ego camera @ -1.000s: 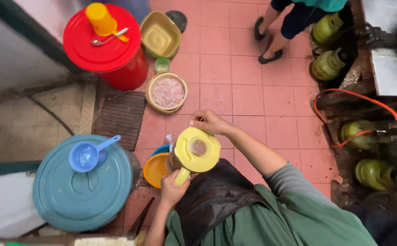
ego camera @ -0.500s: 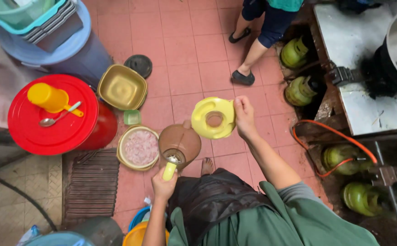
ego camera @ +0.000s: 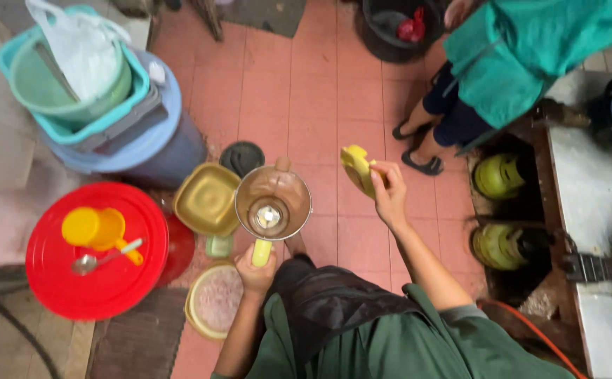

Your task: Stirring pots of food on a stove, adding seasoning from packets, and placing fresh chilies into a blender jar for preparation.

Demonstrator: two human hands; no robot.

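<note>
My left hand (ego camera: pixel 255 272) grips the yellow-green handle of a clear brown blender jug (ego camera: pixel 272 203), held upright over the tiled floor; its blades show at the bottom and it looks empty. My right hand (ego camera: pixel 389 193) holds the jug's yellow lid (ego camera: pixel 357 168) tilted on edge, off to the right of the jug and apart from it. Below the jug on the floor sits a round bowl of pale pink minced stuff (ego camera: pixel 215 300).
A red lidded bucket (ego camera: pixel 95 274) carries a yellow scoop (ego camera: pixel 95 229) and a spoon. A square yellow tub (ego camera: pixel 206 200) sits beside it. A blue barrel (ego camera: pixel 151 140) holds stacked basins. Another person (ego camera: pixel 502 63) in teal stands at upper right. Green gas cylinders (ego camera: pixel 499 175) stand under a counter.
The lid came off the jug and my right hand carried it aside, turning it on edge. My view swung away from the blue-lidded bin toward the blue barrel.
</note>
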